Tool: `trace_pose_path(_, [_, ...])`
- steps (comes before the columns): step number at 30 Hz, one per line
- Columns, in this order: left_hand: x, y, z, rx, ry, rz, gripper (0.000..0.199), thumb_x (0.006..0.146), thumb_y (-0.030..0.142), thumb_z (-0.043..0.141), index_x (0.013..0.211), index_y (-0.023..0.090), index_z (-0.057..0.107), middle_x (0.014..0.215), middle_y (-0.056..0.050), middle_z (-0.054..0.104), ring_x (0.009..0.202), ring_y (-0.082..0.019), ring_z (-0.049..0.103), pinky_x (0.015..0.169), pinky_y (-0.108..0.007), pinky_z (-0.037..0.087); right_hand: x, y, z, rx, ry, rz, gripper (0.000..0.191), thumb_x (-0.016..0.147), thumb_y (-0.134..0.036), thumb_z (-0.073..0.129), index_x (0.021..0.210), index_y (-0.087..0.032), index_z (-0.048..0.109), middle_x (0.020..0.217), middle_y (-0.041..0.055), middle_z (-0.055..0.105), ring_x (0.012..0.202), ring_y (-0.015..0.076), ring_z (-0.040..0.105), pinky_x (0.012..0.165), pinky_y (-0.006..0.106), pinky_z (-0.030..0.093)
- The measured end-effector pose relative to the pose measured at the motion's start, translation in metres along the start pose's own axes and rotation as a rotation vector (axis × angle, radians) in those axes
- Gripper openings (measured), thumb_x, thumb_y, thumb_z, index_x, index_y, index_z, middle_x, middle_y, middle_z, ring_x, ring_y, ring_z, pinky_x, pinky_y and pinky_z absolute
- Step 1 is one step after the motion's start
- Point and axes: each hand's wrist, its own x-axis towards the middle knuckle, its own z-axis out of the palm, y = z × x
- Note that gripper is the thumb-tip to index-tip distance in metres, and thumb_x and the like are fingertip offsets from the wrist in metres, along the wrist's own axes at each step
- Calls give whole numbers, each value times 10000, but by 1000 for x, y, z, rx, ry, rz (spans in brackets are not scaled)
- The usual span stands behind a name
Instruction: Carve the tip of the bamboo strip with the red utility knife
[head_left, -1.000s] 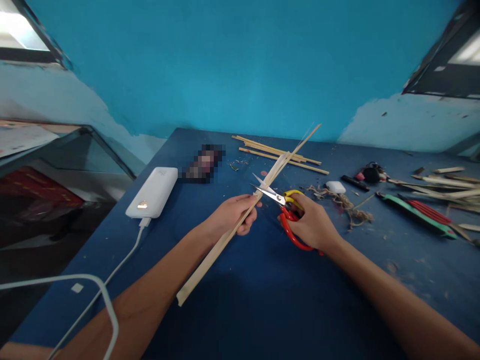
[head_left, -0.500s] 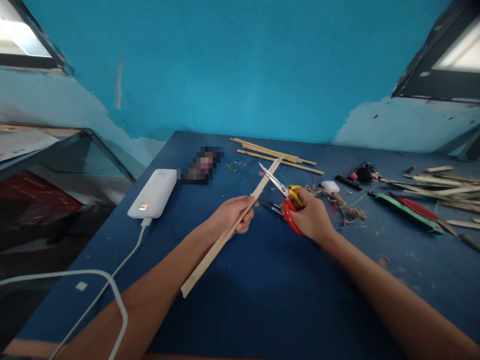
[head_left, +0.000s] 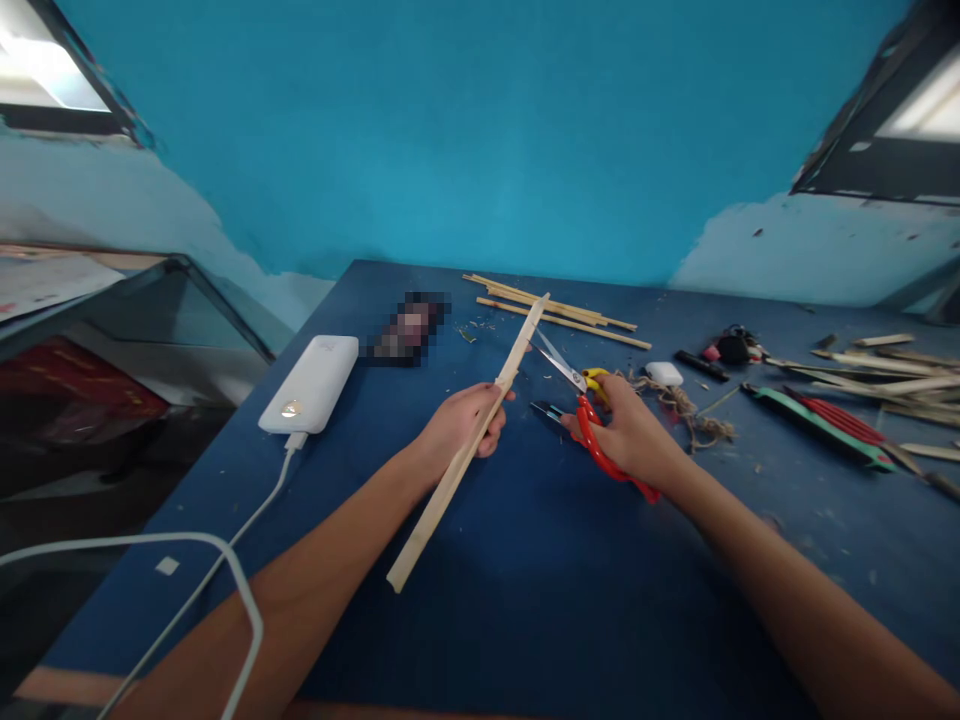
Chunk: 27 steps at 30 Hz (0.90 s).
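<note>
A long pale wooden strip [head_left: 442, 492] slants up and away over the blue table. My left hand [head_left: 469, 425] is closed around its middle. Scissors [head_left: 592, 432] with red and yellow handles are held in my right hand [head_left: 628, 425]. Their blades are parted and point at the strip's upper part; whether they touch it I cannot tell. Red-handled pliers [head_left: 637, 487] with dark jaws also show at my right hand, running beneath its fingers.
Several thin sticks [head_left: 570, 318] lie near the wall. At left are a white power bank [head_left: 311, 385] with a cable and a blurred dark object [head_left: 409, 330]. Twine [head_left: 694, 415], a white case [head_left: 664, 373], a green tool [head_left: 817, 428] and wooden pieces [head_left: 892, 380] lie right.
The strip has turned a little more upright in my left hand. The scissor blades have opened wider, and the red pliers handle shows more below my right hand.
</note>
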Motion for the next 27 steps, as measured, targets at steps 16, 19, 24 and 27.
trace_pose_path(16, [-5, -5, 6, 77, -55, 88, 180, 842, 342, 526, 906, 174, 536, 490, 60, 474, 357, -65, 406, 343, -166, 296, -7, 2, -70, 453, -578, -12, 505, 843, -624, 346, 1002, -215, 598, 693, 30, 573, 592, 194, 568, 577, 323, 493])
trace_pose_path(19, [-2, -9, 6, 122, -24, 117, 160, 818, 309, 575, 895, 175, 532, 495, 65, 487, 376, -58, 413, 356, -154, 306, -6, 4, -71, 564, -648, 8, 500, 818, -643, 413, 995, -214, 599, 687, 13, 536, 579, 163, 534, 549, 284, 477])
trace_pose_path(24, [-4, -11, 9, 164, -28, 133, 161, 826, 317, 572, 895, 179, 528, 476, 79, 473, 368, -48, 408, 366, -145, 314, -4, 18, -67, 677, -860, 14, 632, 743, -743, 411, 887, -156, 598, 619, -1, 495, 477, 120, 476, 446, 246, 439])
trace_pose_path(27, [-10, -10, 14, 162, -95, 110, 164, 821, 309, 575, 906, 174, 533, 459, 82, 459, 340, -51, 388, 344, -152, 299, -3, 34, -66, 750, -988, 21, 762, 655, -838, 352, 862, -144, 590, 672, 30, 551, 435, 111, 486, 389, 244, 436])
